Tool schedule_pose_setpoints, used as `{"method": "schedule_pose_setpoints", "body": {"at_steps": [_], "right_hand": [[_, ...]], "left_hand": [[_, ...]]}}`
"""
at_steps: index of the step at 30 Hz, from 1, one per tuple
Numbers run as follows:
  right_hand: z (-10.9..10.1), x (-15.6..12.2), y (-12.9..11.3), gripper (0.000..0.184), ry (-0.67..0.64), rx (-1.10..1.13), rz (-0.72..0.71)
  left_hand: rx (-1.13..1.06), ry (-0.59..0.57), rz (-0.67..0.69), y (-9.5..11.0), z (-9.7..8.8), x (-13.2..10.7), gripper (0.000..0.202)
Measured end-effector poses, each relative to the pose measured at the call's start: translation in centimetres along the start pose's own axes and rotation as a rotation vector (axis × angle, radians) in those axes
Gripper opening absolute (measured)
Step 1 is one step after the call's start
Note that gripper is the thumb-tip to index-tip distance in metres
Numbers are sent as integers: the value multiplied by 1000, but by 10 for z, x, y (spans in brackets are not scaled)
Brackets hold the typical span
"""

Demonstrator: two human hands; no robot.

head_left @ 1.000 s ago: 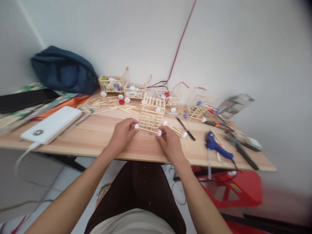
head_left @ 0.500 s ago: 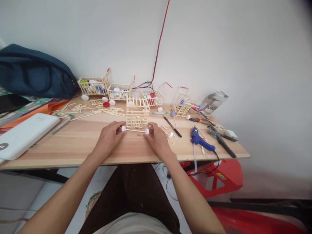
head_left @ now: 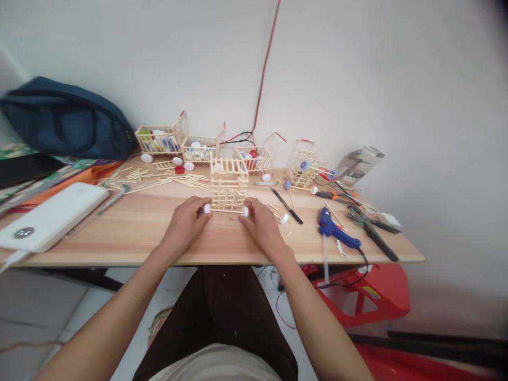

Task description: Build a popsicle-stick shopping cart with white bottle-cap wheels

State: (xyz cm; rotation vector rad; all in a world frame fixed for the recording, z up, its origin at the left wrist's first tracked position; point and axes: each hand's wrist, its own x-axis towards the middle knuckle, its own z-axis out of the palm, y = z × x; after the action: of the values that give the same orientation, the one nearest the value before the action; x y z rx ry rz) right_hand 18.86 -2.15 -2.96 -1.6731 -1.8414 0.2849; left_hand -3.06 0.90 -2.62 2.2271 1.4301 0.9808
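Note:
Between my hands lies a thin wooden stick axle (head_left: 226, 211) with a white bottle cap at each end. My left hand (head_left: 186, 221) pinches the left bottle cap (head_left: 207, 208), fingers closed around its outer side. The right bottle cap (head_left: 245, 211) is gripped by my right hand (head_left: 261, 225). Just behind the axle, touching or very near it, stands a small cart frame (head_left: 229, 185) built of pale sticks, upright on the table. Some fingertips are hidden behind the caps.
Several finished stick carts (head_left: 161, 138) line the wall, some filled with bottle caps. Loose sticks (head_left: 186, 181) lie left of the frame. To the right are a black pen (head_left: 287, 206), a blue glue gun (head_left: 337, 231) and pliers (head_left: 337, 197). A white power bank (head_left: 55, 214) lies left.
The whole view has shifted slightly, so everything sits a little farther right. Both hands keep hold of the caps, and the axle stays in front of the frame.

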Motion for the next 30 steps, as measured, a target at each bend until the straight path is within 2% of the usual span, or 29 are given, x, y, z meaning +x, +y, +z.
{"method": "schedule_pose_setpoints", "body": {"at_steps": [6,12,15,22,27,30], "right_hand": [[0,-1,3,40,17,44,0],[-6,-1,-2,20,-13,45,16],[-7,0,-4,17,-5,9,2],[-3,3,-5,20,20,6,3],[1,7,-5,31,159,120,-4],[1,12,-7,36,221,178,-52]], "left_hand": [[-51,31,-12,1,0,-3,38],[-95,3,-51,3,-2,-6,26],[-72,-12,-60,4,-2,-6,21],[-32,-11,-39,7,-3,-7,16],[-12,-47,-14,11,-8,-7,13],[-15,-44,-43,14,-8,-6,19]]}}
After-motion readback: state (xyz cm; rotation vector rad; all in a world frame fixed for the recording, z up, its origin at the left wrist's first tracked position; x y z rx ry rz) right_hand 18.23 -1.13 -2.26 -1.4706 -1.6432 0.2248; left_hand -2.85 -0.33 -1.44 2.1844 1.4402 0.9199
